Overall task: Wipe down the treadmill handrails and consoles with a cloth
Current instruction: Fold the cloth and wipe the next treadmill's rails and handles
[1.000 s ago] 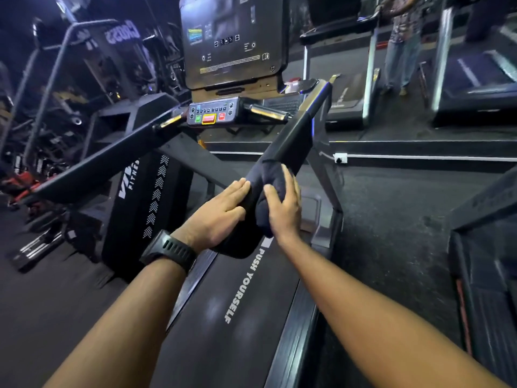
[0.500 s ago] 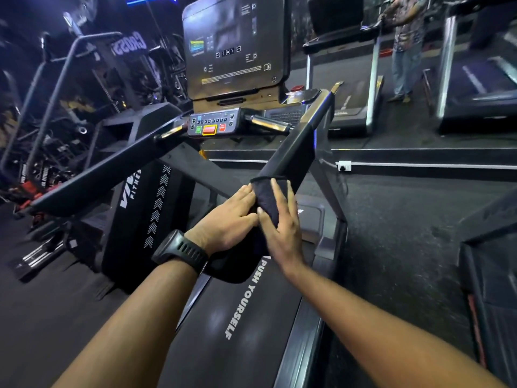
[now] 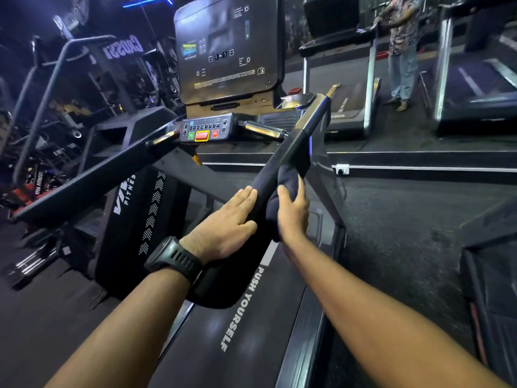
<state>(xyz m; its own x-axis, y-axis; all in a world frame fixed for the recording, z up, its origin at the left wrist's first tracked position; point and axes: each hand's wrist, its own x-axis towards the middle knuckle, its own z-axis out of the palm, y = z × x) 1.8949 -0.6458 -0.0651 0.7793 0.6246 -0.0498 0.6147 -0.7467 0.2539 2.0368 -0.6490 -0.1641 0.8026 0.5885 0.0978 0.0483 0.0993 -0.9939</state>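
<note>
Dark cloth [image 3: 289, 176] bunched on the right handrail [image 3: 293, 147] partway along, right hand [image 3: 292, 214] clasping it against the rail, left hand [image 3: 223, 228] flat on the rail just beside, fingers straight, watch [image 3: 173, 260] on that wrist, console [image 3: 226, 51] ahead, belt [image 3: 223, 345] below

**Dim gym beyond the machine**

Top right, on a raised platform [image 3: 419, 158]: a person [image 3: 402, 49] in a patterned shirt and light jeans, between two other treadmills [image 3: 349, 107] [image 3: 475, 93]. On the platform's front face, a white wall socket [image 3: 342, 169]. Below it, dark speckled flooring [image 3: 405, 219]. At the right edge, part of a neighbouring machine [image 3: 492, 275]. To the left, blurred grey equipment frames [image 3: 56, 79], mirrored "CROSS" lettering [image 3: 123, 49] and a blue light strip [image 3: 148, 0] overhead.
</note>
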